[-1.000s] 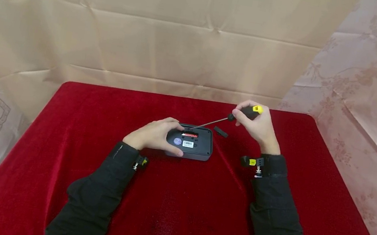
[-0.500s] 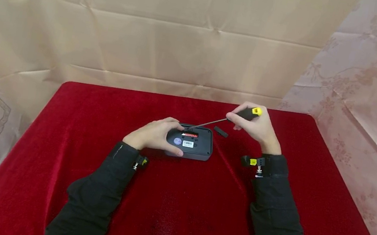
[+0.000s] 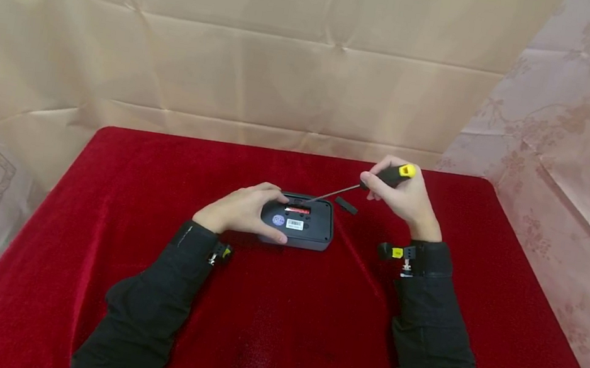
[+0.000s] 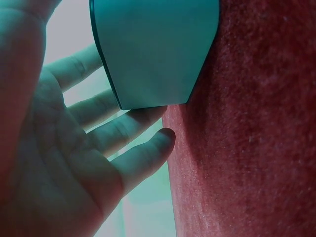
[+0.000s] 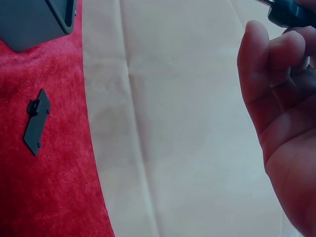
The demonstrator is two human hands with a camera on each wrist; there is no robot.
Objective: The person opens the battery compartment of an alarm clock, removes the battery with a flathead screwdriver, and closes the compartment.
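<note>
Head view: a dark grey device (image 3: 299, 223) lies back-up near the middle of the red cloth-covered table (image 3: 93, 230). Its open compartment shows a red battery (image 3: 297, 210), with a round sticker and a white barcode label just below.

The left hand (image 3: 241, 210) rests on the device's left end, fingers nearly straight, thumb along the near edge. The right hand (image 3: 406, 195) grips the black-and-yellow handle of a screwdriver (image 3: 363, 185); the shaft slants down-left, its tip at the device's far edge by the compartment. Contact cannot be told.

Left wrist view adds what the head view hides: the palm (image 4: 54, 163) is open, the fingers (image 4: 133, 126) spread under and beside the device's rounded end (image 4: 155, 49).

Right wrist view: fingers (image 5: 269, 74) curled round the dark handle (image 5: 291, 12); a small dark cover piece (image 5: 37, 121) lies flat on the cloth, just beside the device's corner (image 5: 37, 19), apart from it.

Creased beige sheets (image 3: 292, 50) back the table.
</note>
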